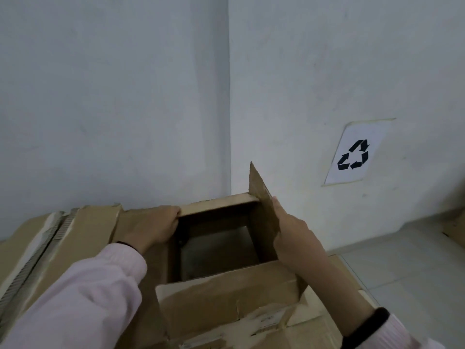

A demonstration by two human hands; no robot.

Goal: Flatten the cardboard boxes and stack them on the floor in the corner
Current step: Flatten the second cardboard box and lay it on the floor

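Now | hands: two, left hand (153, 229), right hand (293, 231) | open box (226, 298): one

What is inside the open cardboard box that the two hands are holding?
Nothing visible: the open cardboard box shows only dark inner walls and a bare, dim bottom. The near wall and the left hand cover the near and left inner edges, so those stay unseen.

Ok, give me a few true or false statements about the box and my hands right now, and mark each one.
1. The cardboard box is open, not yet flattened. True.
2. The left hand grips the box's left rim. True.
3. The right hand hangs free of the box. False: it holds the raised right flap.
4. The recycling sign is on the left wall. False: it is on the right wall.
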